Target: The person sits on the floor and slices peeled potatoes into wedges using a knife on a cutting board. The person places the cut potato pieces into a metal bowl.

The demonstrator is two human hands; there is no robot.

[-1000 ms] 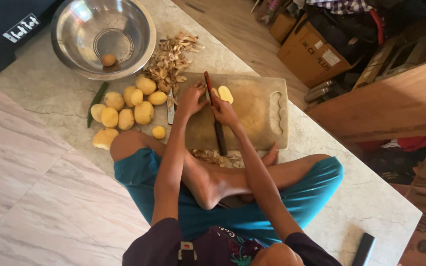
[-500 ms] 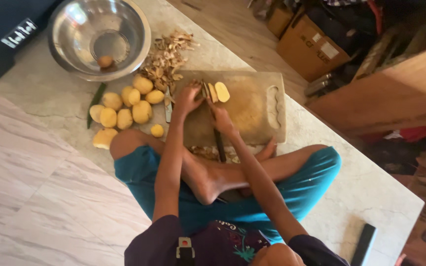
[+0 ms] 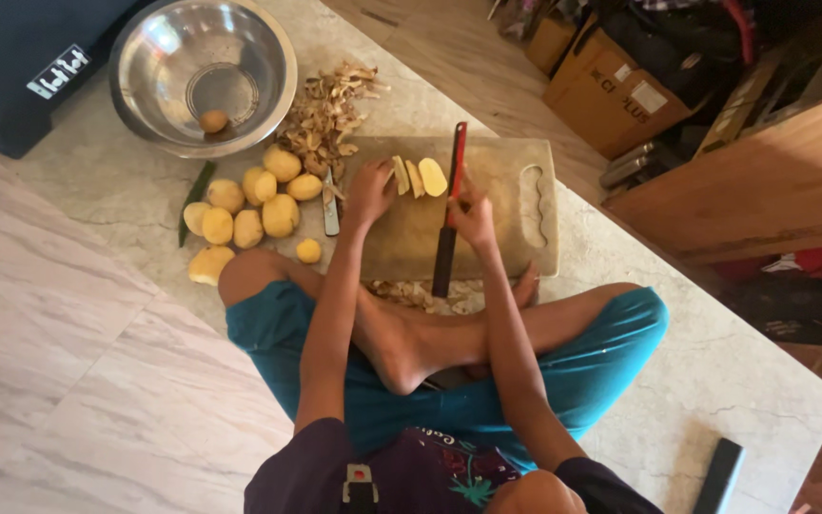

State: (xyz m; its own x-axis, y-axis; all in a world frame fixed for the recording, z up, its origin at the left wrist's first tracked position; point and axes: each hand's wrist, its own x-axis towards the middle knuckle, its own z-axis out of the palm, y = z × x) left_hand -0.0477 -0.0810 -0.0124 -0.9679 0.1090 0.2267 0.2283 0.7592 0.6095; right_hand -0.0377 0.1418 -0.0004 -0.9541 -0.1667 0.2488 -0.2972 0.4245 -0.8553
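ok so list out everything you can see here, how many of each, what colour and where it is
cutting board: one, pale beige, on the floor in front of the crossed legs
potato slices: about three, yellow, at the board's far edge
knife: one, black blade, red along its far end, upright over the board
peeled potatoes: about nine, yellow, heaped left of the board
peeler: one, small, metal, between heap and board
peelings: one pile, brown, beyond the board
steel bowl: one, silver, far left, a single potato inside
cardboard boxes: several, brown, upper right
left hand: on the board beside the slices
right hand: grip on the knife
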